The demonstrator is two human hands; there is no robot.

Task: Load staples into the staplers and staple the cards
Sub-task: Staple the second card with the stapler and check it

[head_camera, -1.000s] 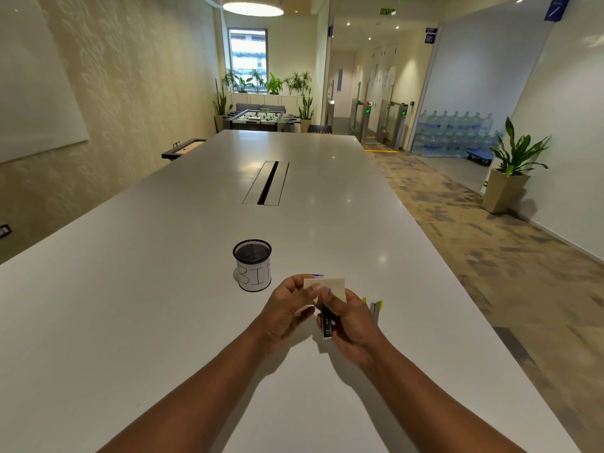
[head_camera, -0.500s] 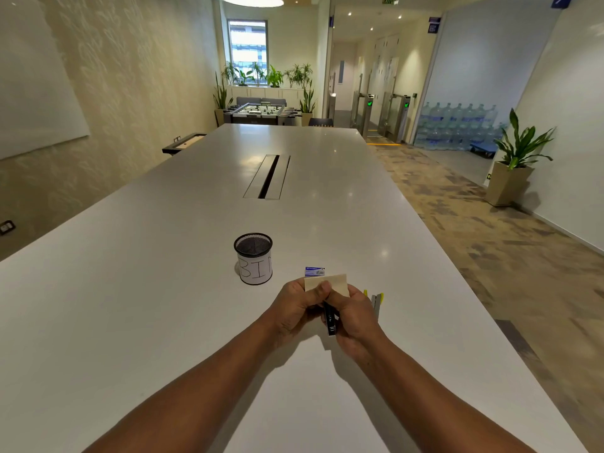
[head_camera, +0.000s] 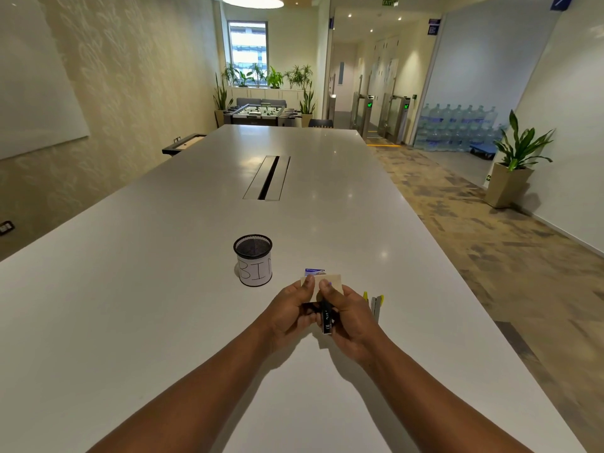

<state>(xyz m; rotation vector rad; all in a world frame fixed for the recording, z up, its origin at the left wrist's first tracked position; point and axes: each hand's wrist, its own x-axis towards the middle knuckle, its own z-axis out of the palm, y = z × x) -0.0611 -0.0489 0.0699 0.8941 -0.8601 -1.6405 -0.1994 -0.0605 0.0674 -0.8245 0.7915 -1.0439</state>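
Observation:
Just above the white table, my left hand pinches a cream card by its left edge, thumb on top. A small black stapler is gripped in my right hand, its nose over the card's near edge and its far end pointing toward me. A small blue staple box lies on the table just behind the card. To the right of my right hand lie yellow and grey staplers.
A black mesh cup with a white label reading BIN stands left of and behind my hands. Farther up the table's middle is a cable slot. The table's right edge runs close beside the yellow staplers.
Both hands have stayed together on the card and the stapler. The blue staple box behind the card, hidden one second ago, now shows. The view has tilted slightly.

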